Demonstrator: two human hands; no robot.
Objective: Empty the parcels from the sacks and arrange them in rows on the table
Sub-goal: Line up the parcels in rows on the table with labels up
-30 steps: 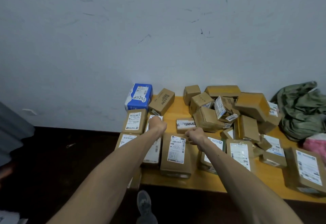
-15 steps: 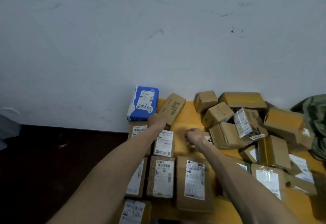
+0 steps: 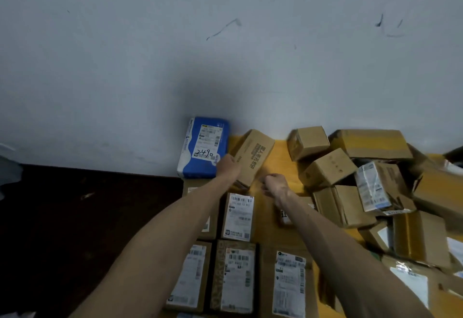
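Observation:
My left hand [image 3: 229,167] grips the near left end of a long brown box with black print [image 3: 254,156], which lies askew on the yellow table [image 3: 283,160] beside a blue parcel [image 3: 203,146] at the wall. Just right of that box, my right hand [image 3: 275,184] hovers over the table with fingers curled and nothing seen in it. Nearer me, labelled parcels lie flat in rows: one white-labelled parcel [image 3: 239,215] under my arms, and three more [image 3: 236,276] side by side below it. My forearms hide parts of some of them.
A loose heap of brown boxes [image 3: 330,167] fills the table's right side up to the wall, with a long carton [image 3: 370,142] at the back. The table's left edge drops to a dark floor [image 3: 87,205]. A bare strip of table lies between the printed box and the heap.
Both hands have reached farther toward the wall. My left hand left the labelled parcel and now grips the printed brown box. The view has moved closer to the table.

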